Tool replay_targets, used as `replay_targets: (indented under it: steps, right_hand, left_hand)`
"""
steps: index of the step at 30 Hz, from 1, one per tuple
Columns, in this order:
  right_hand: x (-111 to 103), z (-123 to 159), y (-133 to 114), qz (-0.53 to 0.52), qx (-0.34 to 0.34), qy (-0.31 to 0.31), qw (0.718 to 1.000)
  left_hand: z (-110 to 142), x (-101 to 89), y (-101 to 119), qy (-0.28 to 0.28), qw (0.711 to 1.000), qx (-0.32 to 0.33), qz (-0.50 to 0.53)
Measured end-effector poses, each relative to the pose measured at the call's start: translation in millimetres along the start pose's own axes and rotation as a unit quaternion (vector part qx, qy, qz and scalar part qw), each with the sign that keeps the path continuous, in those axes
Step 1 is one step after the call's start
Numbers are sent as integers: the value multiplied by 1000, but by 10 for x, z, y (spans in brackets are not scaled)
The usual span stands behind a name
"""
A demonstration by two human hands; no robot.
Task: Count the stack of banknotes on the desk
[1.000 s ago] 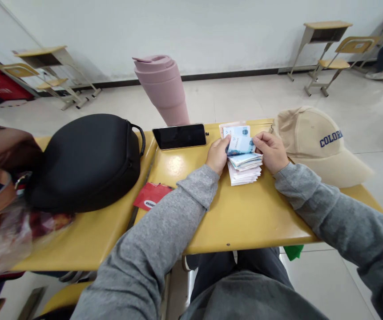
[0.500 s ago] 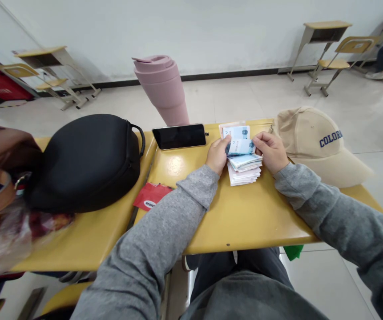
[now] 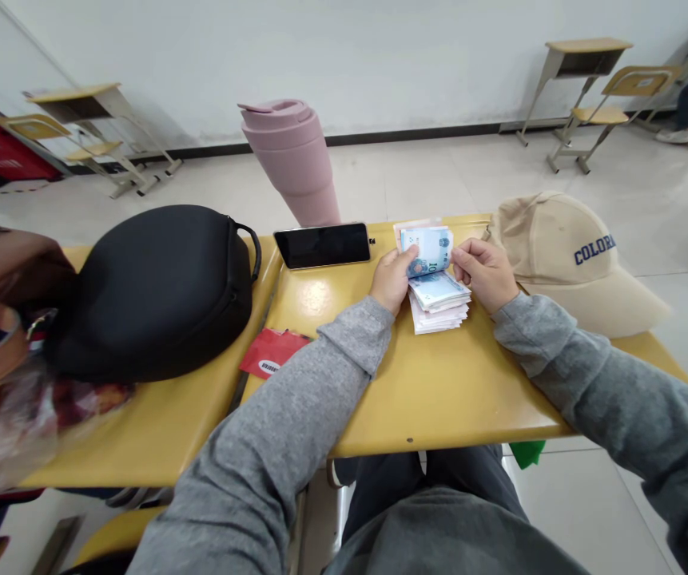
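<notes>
My left hand [image 3: 392, 278] pinches the left side of some blue-and-white banknotes [image 3: 429, 246], thumb on top. At their right edge is my right hand [image 3: 487, 270], its thumb and finger pinched together on the edge of the top note. Just below the lifted notes lies a thick stack of paper notes [image 3: 439, 307], bluish on top and white at the lower end. A pale pinkish slip shows behind the notes. Both hands rest close to the yellow desk top [image 3: 415, 391].
A black phone [image 3: 322, 245] and pink tumbler [image 3: 289, 160] stand at the far edge. On the right is a beige cap [image 3: 553, 247]. To the left are a red packet [image 3: 272, 351], a black rounded case [image 3: 157, 295] and a brown bag [image 3: 8, 267].
The top banknote has flipped up and away from me, now showing its printed face with a number. My right fingers have shifted slightly along its edge; my left hand stays put.
</notes>
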State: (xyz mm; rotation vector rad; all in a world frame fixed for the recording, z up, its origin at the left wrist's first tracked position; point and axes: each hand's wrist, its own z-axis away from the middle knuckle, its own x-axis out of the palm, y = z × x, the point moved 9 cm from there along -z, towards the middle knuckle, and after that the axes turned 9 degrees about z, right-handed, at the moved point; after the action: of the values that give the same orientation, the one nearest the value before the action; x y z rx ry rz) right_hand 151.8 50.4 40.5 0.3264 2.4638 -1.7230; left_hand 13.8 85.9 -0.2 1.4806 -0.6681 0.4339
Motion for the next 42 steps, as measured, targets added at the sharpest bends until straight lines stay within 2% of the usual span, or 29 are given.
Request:
replay_targets:
  steps: [11, 26, 32, 38, 42]
  right_hand:
    - [-79, -9, 139, 7, 53, 48, 997]
    - [-89, -23, 64, 55, 14, 45, 997]
    - [-58, -18, 40, 41, -3, 38, 998]
    - [-62, -4, -43, 41, -36, 48, 997]
    - [-31, -6, -17, 9, -32, 38, 999]
  left_hand:
    - [10, 23, -32, -23, 999, -21, -32]
    - [16, 15, -24, -10, 999, -26, -36]
    - [3, -70, 28, 30, 999, -2, -23]
    - [-10, -96, 39, 26, 999, -2, -35]
    - [-9, -82, 62, 13, 999, 11, -36]
